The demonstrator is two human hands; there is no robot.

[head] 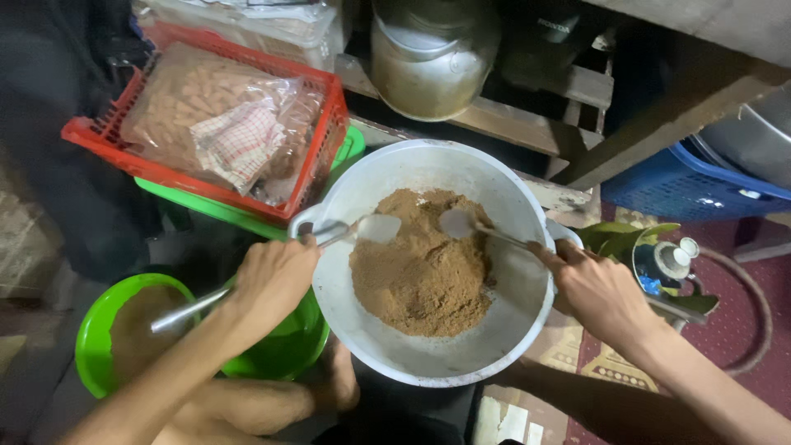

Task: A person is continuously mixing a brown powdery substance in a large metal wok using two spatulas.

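Cramped floor-level workspace, dim, wooden shelf frame behind, patterned red mat under us on the right. We've got the white bowl point(428, 363) in front of our knees, holding a mound of brown powder point(424, 268) heaped slightly right of centre. Left hand point(272, 276) is closed around a long metal spoon point(329, 239), its blade resting at the powder's upper left edge; right hand point(597, 288) is closed on a second spoon point(474, 227), blade dug into the top of the mound. Judgement: for even mixing, work both blades from the rim inward, keep strokes low so powder doesn't spill over the near wall, and scrape the bare white sides. Green bowl point(99, 346) sits lower left, just beside the white one, with brownish contents; the left spoon's handle passes above it. Packages: clear plastic bag of pale tan pieces point(189, 99) lying in a red slatted crate point(321, 140), upper left, with a red-and-white checked cloth point(239, 140) on top; crate rests on a green tray point(206, 206). Metal pot point(428, 58) on the shelf above, blue basket point(684, 185) to the right. Small print on a dark object at top, too small to matter.
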